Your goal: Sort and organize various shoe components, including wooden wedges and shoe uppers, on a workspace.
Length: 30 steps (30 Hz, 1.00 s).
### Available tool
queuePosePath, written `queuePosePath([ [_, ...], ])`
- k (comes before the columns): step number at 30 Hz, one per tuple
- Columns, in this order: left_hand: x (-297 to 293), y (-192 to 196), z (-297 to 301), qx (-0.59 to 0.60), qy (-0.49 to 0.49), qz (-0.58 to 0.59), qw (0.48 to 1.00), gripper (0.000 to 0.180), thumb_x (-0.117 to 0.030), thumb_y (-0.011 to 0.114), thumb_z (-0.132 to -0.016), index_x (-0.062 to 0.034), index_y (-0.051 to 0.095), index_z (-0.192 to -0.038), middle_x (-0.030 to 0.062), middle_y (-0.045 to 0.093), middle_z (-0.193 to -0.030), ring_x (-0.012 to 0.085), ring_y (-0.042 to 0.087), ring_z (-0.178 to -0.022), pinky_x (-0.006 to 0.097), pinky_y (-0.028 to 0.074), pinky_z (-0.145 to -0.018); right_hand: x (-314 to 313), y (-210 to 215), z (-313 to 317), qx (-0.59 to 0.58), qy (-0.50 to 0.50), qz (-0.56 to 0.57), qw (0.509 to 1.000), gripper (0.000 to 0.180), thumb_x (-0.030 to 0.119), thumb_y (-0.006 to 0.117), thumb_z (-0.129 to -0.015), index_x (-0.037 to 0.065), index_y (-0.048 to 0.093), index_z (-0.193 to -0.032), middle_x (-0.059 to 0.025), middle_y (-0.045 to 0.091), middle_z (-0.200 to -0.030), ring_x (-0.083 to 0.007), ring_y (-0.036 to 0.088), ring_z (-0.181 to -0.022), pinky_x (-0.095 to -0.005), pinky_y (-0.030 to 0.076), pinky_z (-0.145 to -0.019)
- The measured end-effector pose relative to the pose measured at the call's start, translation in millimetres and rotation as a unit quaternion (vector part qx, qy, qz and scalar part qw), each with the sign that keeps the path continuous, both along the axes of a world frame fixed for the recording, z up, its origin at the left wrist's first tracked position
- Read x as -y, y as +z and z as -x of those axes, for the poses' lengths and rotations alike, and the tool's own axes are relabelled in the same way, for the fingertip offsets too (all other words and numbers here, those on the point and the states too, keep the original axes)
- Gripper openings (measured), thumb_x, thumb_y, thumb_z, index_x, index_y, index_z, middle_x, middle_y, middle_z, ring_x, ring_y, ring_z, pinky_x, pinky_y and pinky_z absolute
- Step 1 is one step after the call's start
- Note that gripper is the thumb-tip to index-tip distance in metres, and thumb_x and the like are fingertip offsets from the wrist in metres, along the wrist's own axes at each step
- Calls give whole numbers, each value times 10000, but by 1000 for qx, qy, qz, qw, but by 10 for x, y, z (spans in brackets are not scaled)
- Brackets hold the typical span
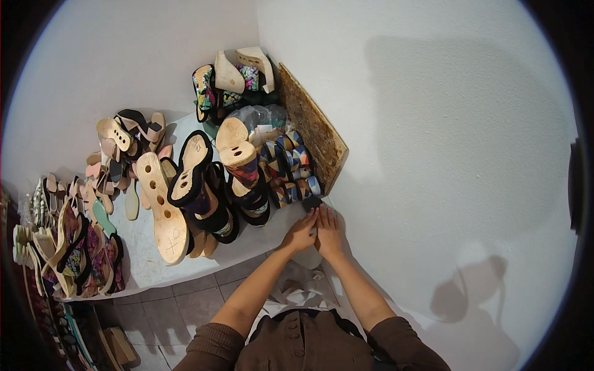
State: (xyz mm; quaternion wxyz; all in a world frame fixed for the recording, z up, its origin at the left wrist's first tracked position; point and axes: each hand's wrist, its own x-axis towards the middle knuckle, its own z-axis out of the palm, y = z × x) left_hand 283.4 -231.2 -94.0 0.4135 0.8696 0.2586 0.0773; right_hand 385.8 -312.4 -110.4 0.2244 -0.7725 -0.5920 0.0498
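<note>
At the table's right corner, my left hand (301, 232) and my right hand (328, 231) are close together. Their fingers meet at the near edge of a small flat black piece (312, 203), which both appear to pinch. Its underside and my thumbs are partly hidden. Just beyond it stand several wedge heels (288, 162) covered in a geometric pattern of blue, orange and white. To the left are a black sandal with a tall wedge (247, 179) and a larger wooden-soled wedge (195, 170) trimmed in black.
A brown particle board (318, 130) leans on the wall right of the wedges. Stacked shoes (232, 80), a clear plastic bag (257, 117) and piled soles (111, 173) crowd the white table (145, 272). Floral wedges (80, 253) stand at the left end. Below is a tiled floor (167, 321).
</note>
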Motion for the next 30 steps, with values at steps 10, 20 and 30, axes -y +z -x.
queuePosePath([
  [10, 450, 199, 962, 28, 62, 123, 990, 520, -96, 447, -731, 0, 402, -1240, 228, 325, -1325, 369, 349, -1195, 377, 311, -982, 364, 30, 877, -136, 53, 82, 986, 601, 174, 515, -745, -47, 304, -1262, -254, 359, -1233, -406, 384, -1104, -434, 365, -900],
  [20, 471, 337, 3564, 167, 431, -7, 887, 305, 13, 450, -742, -38, 566, -1020, 126, 557, -985, 221, 584, -881, 302, 475, -743, -259, 524, 3143, -278, 330, 127, 893, 444, 160, 432, -802, -17, 404, -1208, -213, 531, -1076, -361, 540, -938, -418, 440, -796],
  [30, -1447, 623, 4944, 181, 534, -68, 823, 276, -54, 451, -776, -24, 563, -1026, 157, 545, -971, 251, 579, -826, 315, 462, -727, -2161, 612, 5083, -409, 207, -92, 884, 307, 90, 433, -805, 21, 523, -1090, -199, 561, -1008, -345, 545, -922, -384, 436, -796],
])
